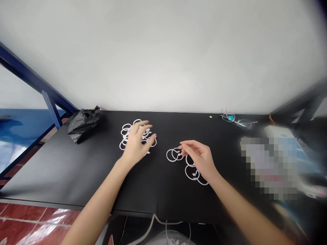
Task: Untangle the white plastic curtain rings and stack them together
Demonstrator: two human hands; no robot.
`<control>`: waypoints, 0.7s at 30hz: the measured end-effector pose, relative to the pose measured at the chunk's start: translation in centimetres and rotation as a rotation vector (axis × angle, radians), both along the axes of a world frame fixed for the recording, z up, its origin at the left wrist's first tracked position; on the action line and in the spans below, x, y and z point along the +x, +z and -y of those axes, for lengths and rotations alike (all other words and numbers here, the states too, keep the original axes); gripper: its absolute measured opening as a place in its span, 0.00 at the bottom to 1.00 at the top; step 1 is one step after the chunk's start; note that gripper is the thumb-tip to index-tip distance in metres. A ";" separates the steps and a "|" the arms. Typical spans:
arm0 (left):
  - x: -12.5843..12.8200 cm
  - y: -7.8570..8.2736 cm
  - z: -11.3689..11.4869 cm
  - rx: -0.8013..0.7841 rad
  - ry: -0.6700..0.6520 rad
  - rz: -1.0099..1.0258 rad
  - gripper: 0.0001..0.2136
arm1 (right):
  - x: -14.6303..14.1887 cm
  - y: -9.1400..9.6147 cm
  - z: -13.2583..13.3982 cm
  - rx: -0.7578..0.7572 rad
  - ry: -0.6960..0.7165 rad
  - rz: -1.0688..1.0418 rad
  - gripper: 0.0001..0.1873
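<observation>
A heap of several white plastic rings [127, 132] lies on the black table [76, 170], left of centre. My left hand [136, 144] hovers over that heap with fingers spread, holding nothing. A few more white rings [173, 155] lie in a loose row right of centre. My right hand [200, 159] rests above this row, its fingertips pressed together at one ring [179, 153]. Other rings [191, 173] of the row show under and beside that hand.
A crumpled black plastic bag [83, 125] sits at the table's back left. A pair of glasses [238, 120] lies at the back right by the white wall. A blurred patch covers things at the right. A blue metal frame [48, 97] stands to the left.
</observation>
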State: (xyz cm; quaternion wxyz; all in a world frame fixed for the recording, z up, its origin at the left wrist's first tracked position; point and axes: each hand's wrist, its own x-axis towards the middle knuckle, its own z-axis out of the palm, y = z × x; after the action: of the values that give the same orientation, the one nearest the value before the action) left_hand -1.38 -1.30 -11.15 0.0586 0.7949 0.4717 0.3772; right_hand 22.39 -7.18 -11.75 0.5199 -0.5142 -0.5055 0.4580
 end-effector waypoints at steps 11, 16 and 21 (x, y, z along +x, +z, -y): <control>4.3 -1.8 3.7 -0.221 -0.480 -0.225 0.14 | 0.6 -0.9 -0.2 0.188 0.069 0.434 0.09; 3.9 -1.2 3.3 -0.294 -0.447 -0.129 0.14 | 1.9 -0.9 -0.9 0.200 0.207 0.641 0.10; 3.0 -0.2 2.7 -0.332 -0.417 0.004 0.16 | 2.1 -1.0 -1.1 0.229 0.179 0.709 0.09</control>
State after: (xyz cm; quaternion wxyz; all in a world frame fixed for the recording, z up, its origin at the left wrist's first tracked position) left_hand 1.58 -4.05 -11.31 0.2658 0.8536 0.3530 0.2760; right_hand 24.54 -6.10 -12.74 0.3247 -0.5329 -0.7450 0.2357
